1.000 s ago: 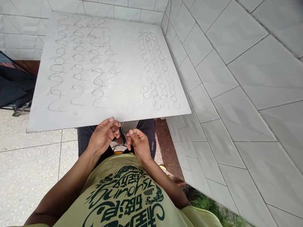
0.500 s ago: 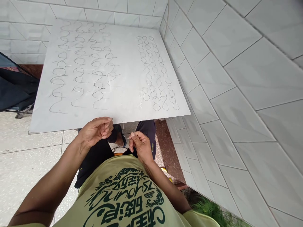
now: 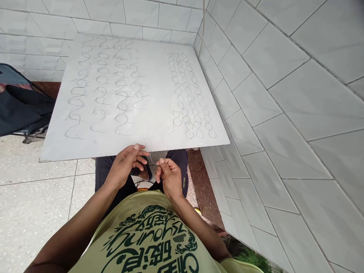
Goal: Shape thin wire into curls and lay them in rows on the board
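A thin, curved piece of wire (image 3: pixel 151 156) spans the gap between my hands at the near edge of the white board (image 3: pixel 159 113). My right hand (image 3: pixel 170 176) pinches its lower end between thumb and forefinger. At the wire's upper end, my left hand (image 3: pixel 126 165) has thumb and forefinger together, the other fingers loosely spread; the contact point is very fine to see. On the board's left side lie columns of wavy, S-shaped wires (image 3: pixel 122 96). Smaller wires bent into figure-eight shapes (image 3: pixel 196 113) line its right side.
White tiled walls (image 3: pixel 264 94) rise behind the board and along its right. A dark folding chair (image 3: pixel 25 110) stands at the left on the speckled floor (image 3: pixel 36 189). Below the board are my legs and a sandalled foot. Green plants (image 3: pixel 250 261) show at the lower right.
My left hand has moved right and closed in on the wire's upper end. The wire's top now curves toward it. My right hand keeps its pinch; the view has shifted slightly.
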Motion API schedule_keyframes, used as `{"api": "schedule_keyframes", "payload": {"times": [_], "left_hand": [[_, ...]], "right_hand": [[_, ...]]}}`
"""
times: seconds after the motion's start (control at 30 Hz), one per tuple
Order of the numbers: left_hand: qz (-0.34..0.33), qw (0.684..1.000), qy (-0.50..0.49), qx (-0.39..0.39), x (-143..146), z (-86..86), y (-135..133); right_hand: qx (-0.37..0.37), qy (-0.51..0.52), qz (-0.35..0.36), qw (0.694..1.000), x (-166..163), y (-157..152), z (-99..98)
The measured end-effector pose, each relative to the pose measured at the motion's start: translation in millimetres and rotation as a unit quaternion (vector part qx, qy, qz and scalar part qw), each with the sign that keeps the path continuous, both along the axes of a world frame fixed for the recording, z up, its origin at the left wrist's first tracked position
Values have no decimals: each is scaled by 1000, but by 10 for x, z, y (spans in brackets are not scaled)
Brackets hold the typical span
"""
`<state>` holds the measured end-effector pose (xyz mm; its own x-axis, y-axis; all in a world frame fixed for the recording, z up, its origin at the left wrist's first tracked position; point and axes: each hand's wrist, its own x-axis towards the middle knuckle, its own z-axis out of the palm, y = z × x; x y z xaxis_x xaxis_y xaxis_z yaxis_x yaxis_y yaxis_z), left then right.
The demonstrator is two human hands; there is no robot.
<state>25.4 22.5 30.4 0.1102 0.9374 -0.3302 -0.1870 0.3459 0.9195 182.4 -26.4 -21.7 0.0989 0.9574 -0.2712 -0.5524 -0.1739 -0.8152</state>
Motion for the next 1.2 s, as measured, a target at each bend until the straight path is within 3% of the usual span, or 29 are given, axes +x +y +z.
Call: {"api": "schedule_keyframes", "payload": {"times": [0.33, 0.43, 0.83, 1.03, 1.2], "left_hand": [[-9, 992, -121, 30, 77, -27, 195], [-10, 994, -108, 35, 95, -26, 209], [-113, 994, -7, -5, -36, -9, 349], [-67, 995, -66, -24, 19, 96, 299], [-16, 997, -75, -26, 23, 36, 150]], "right_hand": [[-2, -6, 56, 998, -121, -79, -50], [-9, -12, 65, 998, -119, -108, -53], [-14, -19, 98, 995, -127, -194, -29], [-24, 12, 63, 998, -104, -127, 49], [-12, 28, 25, 999, -101, -68, 68]]}}
